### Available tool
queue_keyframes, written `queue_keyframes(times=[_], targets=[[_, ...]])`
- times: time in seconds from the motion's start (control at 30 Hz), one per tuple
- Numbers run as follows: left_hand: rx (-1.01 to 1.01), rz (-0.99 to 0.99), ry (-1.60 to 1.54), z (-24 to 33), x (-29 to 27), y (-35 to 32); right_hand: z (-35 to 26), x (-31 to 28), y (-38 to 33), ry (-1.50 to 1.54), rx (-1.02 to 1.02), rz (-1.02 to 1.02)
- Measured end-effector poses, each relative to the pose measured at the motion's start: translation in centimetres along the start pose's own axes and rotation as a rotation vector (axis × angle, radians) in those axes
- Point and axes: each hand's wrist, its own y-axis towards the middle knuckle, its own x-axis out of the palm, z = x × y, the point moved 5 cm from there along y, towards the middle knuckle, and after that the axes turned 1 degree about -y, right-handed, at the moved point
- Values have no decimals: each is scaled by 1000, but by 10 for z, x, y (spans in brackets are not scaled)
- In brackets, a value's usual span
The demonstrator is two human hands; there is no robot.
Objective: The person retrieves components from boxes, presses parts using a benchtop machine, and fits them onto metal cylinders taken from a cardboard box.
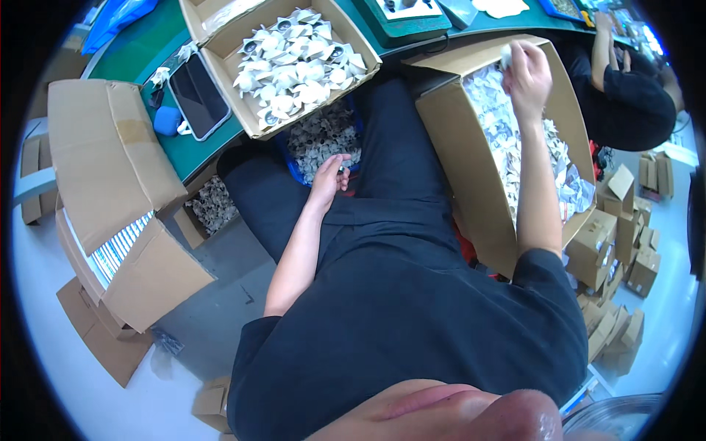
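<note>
My right hand (pixel 528 79) is raised over the far end of a large cardboard box (pixel 465 173). Its fingers pinch a small white plastic piece (pixel 506 57). White pieces and crumpled clear plastic fill that box. Above my lap, my left hand (pixel 328 181) has curled fingers. A small dark spot shows at its fingertips, too small to name. Just beyond it, a blue bin (pixel 298 167) between my legs holds many small grey-white parts (pixel 323 136). On the table edge ahead, an open carton (pixel 246 121) contains white finned, fan-like plastic parts (pixel 301 66).
A phone (pixel 198 97) and a blue case (pixel 168 121) lie on the green table (pixel 180 151). Large cartons (pixel 110 140) stand at left. Another box of grey parts (pixel 213 206) sits below the table. A co-worker (pixel 625 103) sits at far right, near stacked boxes (pixel 592 242).
</note>
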Motion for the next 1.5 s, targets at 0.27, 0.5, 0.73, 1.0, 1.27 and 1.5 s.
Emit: queue_keyframes(times=[0.27,0.5,0.73,1.0,1.27,1.5], targets=[[39,24,-7,8,1,-9,21,105,95,318,178,-469],[45,39,-35,6,-9,-8,-16,115,94,535,339,-586],[11,-3,25,3,-2,3,-19,122,98,225,277,-886],[-11,-7,13,3,1,6,11,125,109,107,342,-726],[-33,-12,16,2,-2,10,-20,159,92,1264,226,-1433],[-60,-28,49,0,3,17,-42,114,96,-149,463,-623]])
